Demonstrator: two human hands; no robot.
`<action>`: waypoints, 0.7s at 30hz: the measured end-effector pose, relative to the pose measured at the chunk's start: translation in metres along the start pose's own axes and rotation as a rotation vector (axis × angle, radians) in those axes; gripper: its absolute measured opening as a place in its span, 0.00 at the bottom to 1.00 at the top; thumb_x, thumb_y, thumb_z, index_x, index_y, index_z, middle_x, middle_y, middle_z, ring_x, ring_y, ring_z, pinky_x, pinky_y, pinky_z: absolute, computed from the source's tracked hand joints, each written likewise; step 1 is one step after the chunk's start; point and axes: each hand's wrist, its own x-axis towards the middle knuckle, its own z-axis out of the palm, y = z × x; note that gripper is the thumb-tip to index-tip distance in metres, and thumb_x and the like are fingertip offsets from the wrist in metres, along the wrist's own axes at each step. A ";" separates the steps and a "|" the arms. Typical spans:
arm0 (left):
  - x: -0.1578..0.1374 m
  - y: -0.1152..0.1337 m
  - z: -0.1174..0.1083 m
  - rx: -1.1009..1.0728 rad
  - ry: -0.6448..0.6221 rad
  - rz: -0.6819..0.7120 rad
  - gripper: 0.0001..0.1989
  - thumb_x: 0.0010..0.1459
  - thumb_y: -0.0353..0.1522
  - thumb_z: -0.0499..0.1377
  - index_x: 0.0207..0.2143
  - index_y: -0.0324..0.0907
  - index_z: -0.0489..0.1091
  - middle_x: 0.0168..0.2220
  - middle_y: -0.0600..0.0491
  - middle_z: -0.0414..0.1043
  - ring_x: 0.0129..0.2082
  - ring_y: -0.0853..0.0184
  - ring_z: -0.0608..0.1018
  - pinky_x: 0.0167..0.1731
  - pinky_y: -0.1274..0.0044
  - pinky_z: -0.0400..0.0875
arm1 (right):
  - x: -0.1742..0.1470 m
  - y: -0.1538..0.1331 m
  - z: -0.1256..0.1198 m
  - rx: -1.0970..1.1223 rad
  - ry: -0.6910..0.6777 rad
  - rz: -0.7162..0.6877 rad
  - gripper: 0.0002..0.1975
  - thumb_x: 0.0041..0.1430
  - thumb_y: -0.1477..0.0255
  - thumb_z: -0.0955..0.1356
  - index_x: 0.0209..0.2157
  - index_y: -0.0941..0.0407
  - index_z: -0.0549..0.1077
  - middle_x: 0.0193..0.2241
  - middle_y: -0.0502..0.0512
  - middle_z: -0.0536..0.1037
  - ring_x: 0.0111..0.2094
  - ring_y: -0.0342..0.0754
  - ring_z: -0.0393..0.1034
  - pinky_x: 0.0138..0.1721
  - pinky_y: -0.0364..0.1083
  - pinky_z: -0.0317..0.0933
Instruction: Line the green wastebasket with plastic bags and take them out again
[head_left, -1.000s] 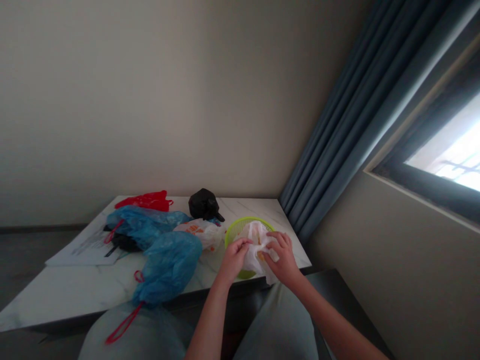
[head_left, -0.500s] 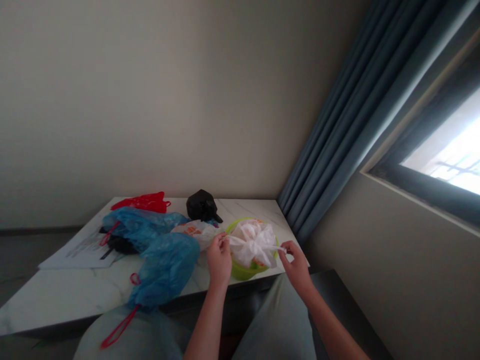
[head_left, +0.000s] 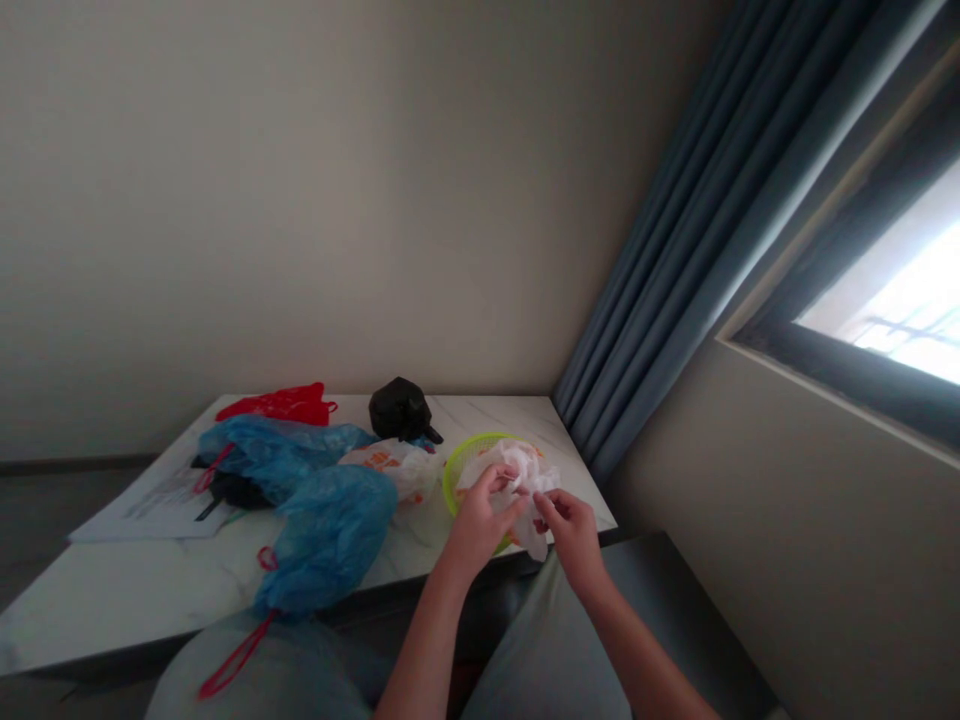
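Note:
A white plastic bag (head_left: 536, 463) with orange print lies bunched over a yellow-green basket (head_left: 450, 480) near the table's right end. My left hand (head_left: 487, 505) pinches the gathered top of this bag. Close beside it, my right hand (head_left: 568, 520) also has its fingertips closed on the bag's thin plastic. Between them the crumpled plastic stands up over the basket; my hands hide the basket's front.
On the marble-patterned table (head_left: 142, 590) lie blue plastic bags (head_left: 330, 530) with red drawstrings, another white bag (head_left: 394, 462), a red bag (head_left: 281, 405), a black bag (head_left: 400, 408) and printed sheets (head_left: 142, 510). A blue curtain (head_left: 652, 270) hangs at right.
My hands have come together from either side of the bag. The bag's two ends, stretched apart before, are now bunched between my fingers. More of the basket's left rim shows.

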 end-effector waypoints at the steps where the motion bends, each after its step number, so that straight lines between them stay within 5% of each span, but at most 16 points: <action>1: -0.001 0.001 0.002 0.014 -0.039 0.016 0.17 0.54 0.35 0.65 0.46 0.44 0.69 0.49 0.48 0.76 0.51 0.60 0.78 0.53 0.69 0.69 | 0.002 0.000 0.001 0.053 -0.007 0.039 0.19 0.53 0.54 0.72 0.26 0.57 0.76 0.19 0.50 0.71 0.20 0.43 0.64 0.24 0.43 0.60; 9: -0.005 -0.003 0.007 0.202 -0.049 0.070 0.27 0.50 0.31 0.68 0.53 0.47 0.68 0.54 0.49 0.72 0.56 0.58 0.72 0.58 0.64 0.64 | 0.002 0.007 -0.001 0.422 -0.085 0.225 0.18 0.48 0.61 0.76 0.40 0.56 0.78 0.27 0.50 0.75 0.22 0.39 0.62 0.24 0.41 0.59; 13: -0.008 -0.005 0.014 0.212 -0.077 0.074 0.29 0.51 0.33 0.68 0.56 0.48 0.67 0.55 0.48 0.70 0.54 0.59 0.72 0.57 0.65 0.63 | -0.001 0.007 -0.005 0.423 -0.155 0.221 0.21 0.49 0.63 0.75 0.44 0.55 0.77 0.27 0.48 0.73 0.22 0.40 0.62 0.25 0.41 0.58; 17: -0.009 -0.003 0.026 0.117 -0.061 0.045 0.31 0.53 0.37 0.67 0.58 0.45 0.64 0.56 0.46 0.69 0.56 0.59 0.72 0.57 0.67 0.63 | -0.004 0.005 -0.009 0.401 -0.064 0.243 0.24 0.49 0.58 0.75 0.45 0.57 0.75 0.25 0.47 0.72 0.22 0.41 0.63 0.23 0.42 0.58; 21: -0.005 -0.007 0.034 0.050 0.043 0.031 0.20 0.58 0.37 0.63 0.52 0.43 0.67 0.51 0.47 0.72 0.52 0.61 0.74 0.55 0.69 0.65 | -0.013 0.003 -0.010 0.283 -0.206 0.134 0.24 0.59 0.50 0.68 0.41 0.57 0.76 0.24 0.48 0.70 0.23 0.42 0.64 0.25 0.43 0.59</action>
